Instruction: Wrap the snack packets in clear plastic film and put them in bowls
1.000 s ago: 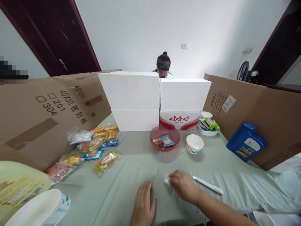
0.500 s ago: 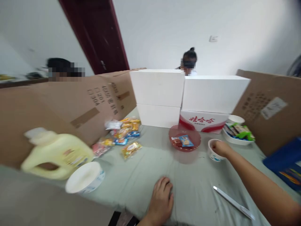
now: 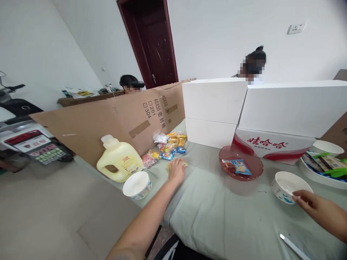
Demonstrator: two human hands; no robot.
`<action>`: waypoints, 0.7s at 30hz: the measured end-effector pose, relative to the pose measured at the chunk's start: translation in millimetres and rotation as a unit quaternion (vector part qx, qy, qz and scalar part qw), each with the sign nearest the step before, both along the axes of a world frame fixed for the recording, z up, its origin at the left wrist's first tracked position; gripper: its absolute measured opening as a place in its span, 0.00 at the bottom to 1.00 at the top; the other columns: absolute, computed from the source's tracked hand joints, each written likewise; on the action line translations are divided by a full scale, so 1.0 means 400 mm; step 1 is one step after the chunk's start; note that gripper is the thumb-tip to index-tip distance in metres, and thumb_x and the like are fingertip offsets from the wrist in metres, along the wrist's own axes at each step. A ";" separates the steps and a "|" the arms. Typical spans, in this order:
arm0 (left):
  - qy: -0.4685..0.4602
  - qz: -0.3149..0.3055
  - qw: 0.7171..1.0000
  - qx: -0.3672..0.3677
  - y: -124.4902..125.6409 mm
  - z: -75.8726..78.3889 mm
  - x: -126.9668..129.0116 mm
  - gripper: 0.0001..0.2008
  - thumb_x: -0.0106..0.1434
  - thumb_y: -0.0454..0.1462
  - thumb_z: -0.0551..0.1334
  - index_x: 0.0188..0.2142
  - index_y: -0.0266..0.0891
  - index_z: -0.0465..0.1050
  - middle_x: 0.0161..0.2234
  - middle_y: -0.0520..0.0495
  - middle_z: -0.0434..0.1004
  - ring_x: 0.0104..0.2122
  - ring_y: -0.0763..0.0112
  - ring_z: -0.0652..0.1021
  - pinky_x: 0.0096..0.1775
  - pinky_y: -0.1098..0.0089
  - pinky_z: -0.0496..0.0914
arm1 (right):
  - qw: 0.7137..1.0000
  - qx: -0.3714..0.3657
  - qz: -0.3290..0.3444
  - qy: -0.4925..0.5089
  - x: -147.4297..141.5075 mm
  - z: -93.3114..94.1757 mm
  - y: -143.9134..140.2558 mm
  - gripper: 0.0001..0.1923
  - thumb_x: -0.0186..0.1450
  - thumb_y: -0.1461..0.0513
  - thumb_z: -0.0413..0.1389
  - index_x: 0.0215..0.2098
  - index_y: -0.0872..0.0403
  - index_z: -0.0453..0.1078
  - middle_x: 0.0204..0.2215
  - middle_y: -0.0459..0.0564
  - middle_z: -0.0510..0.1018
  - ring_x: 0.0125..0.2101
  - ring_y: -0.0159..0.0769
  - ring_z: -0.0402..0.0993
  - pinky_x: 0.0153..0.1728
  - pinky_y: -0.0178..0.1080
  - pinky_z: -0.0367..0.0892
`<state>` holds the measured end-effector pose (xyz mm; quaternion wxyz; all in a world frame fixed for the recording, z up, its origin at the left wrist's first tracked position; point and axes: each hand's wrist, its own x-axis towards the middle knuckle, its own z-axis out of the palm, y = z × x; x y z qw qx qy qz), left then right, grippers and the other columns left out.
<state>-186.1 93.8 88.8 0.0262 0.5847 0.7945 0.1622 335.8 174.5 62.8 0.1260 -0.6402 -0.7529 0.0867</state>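
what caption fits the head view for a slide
Left hand on a yellow snack packet; right hand beside a white bowl.

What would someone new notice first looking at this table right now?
The left hand stretched out onto a yellow snack packet beside the heap of snack packets. The right hand sits at the rim of a white paper bowl, right of the red bowl.

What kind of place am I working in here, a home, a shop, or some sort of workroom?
Probably a makeshift workroom: cardboard sheets and white foam boxes wall off this cloth-covered table, and other people sit behind them. The left hand reaches the snack packets.
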 end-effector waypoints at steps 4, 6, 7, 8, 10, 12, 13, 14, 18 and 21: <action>-0.001 0.029 0.996 -0.087 0.085 0.045 -0.102 0.17 0.56 0.36 0.65 0.46 0.38 0.70 0.47 0.38 0.76 0.49 0.53 0.74 0.49 0.59 0.67 | 0.992 -0.099 0.029 0.068 0.044 -0.113 -0.172 0.20 0.53 0.42 0.53 0.34 0.41 0.76 0.38 0.53 0.81 0.39 0.49 0.77 0.44 0.48 0.70; -0.003 -0.002 0.993 -0.114 0.100 0.050 -0.091 0.18 0.50 0.38 0.70 0.42 0.37 0.72 0.40 0.41 0.78 0.42 0.56 0.77 0.44 0.64 0.69 | 0.996 -0.056 0.026 0.061 0.035 -0.163 -0.254 0.20 0.50 0.43 0.55 0.35 0.42 0.76 0.40 0.55 0.80 0.41 0.53 0.76 0.45 0.53 0.69; -0.003 -0.026 0.993 -0.117 0.103 0.050 -0.069 0.20 0.48 0.37 0.71 0.41 0.37 0.72 0.39 0.42 0.78 0.41 0.57 0.77 0.43 0.65 0.69 | 0.997 -0.031 0.026 0.060 0.026 -0.180 -0.288 0.20 0.51 0.44 0.55 0.36 0.43 0.76 0.40 0.55 0.80 0.41 0.53 0.76 0.45 0.54 0.69; -0.001 -0.054 0.992 -0.111 0.102 0.048 -0.037 0.22 0.47 0.37 0.72 0.42 0.37 0.73 0.39 0.43 0.78 0.41 0.58 0.77 0.43 0.65 0.69 | 0.998 -0.012 0.025 0.062 0.014 -0.192 -0.316 0.20 0.54 0.45 0.53 0.38 0.44 0.75 0.39 0.55 0.80 0.40 0.52 0.76 0.44 0.54 0.70; 0.003 -0.110 0.991 -0.082 0.085 0.034 0.055 0.26 0.49 0.36 0.72 0.48 0.39 0.70 0.45 0.43 0.75 0.45 0.59 0.75 0.47 0.65 0.67 | 0.997 0.018 0.017 0.069 -0.012 -0.200 -0.356 0.19 0.58 0.47 0.49 0.39 0.46 0.73 0.37 0.54 0.79 0.39 0.50 0.76 0.43 0.52 0.70; 0.011 -0.165 0.986 -0.034 0.044 -0.001 0.169 0.28 0.57 0.36 0.67 0.56 0.43 0.64 0.51 0.43 0.70 0.52 0.60 0.70 0.52 0.63 0.63 | 0.997 0.036 0.008 0.067 -0.035 -0.195 -0.376 0.18 0.61 0.49 0.47 0.38 0.48 0.72 0.35 0.53 0.79 0.39 0.48 0.76 0.43 0.51 0.70; 0.017 -0.196 0.981 -0.007 0.015 -0.026 0.227 0.27 0.59 0.35 0.65 0.58 0.45 0.62 0.50 0.44 0.70 0.52 0.60 0.70 0.53 0.61 0.62 | 0.997 0.041 0.007 0.061 -0.044 -0.189 -0.382 0.17 0.62 0.49 0.46 0.38 0.48 0.71 0.35 0.53 0.78 0.38 0.47 0.75 0.43 0.50 0.69; 0.039 -0.257 0.964 0.048 -0.020 -0.054 0.282 0.24 0.61 0.33 0.63 0.57 0.45 0.64 0.46 0.43 0.72 0.49 0.60 0.72 0.52 0.58 0.63 | 0.998 0.043 0.008 0.053 -0.051 -0.183 -0.387 0.17 0.63 0.50 0.46 0.38 0.49 0.70 0.35 0.53 0.78 0.38 0.47 0.75 0.42 0.50 0.69; 0.058 -0.454 0.873 0.167 -0.187 -0.157 0.425 0.25 0.61 0.43 0.64 0.57 0.45 0.64 0.48 0.42 0.72 0.48 0.55 0.72 0.52 0.53 0.64 | 0.999 0.030 0.005 0.016 -0.065 -0.157 -0.398 0.16 0.64 0.52 0.44 0.37 0.50 0.69 0.34 0.53 0.76 0.38 0.46 0.74 0.42 0.49 0.67; 0.008 -0.471 0.862 0.189 -0.292 -0.179 0.438 0.27 0.59 0.47 0.63 0.56 0.40 0.64 0.50 0.39 0.70 0.51 0.51 0.69 0.53 0.50 0.63 | 1.000 0.020 -0.008 0.010 -0.079 -0.133 -0.406 0.15 0.65 0.52 0.44 0.38 0.50 0.68 0.35 0.53 0.75 0.38 0.45 0.74 0.41 0.48 0.68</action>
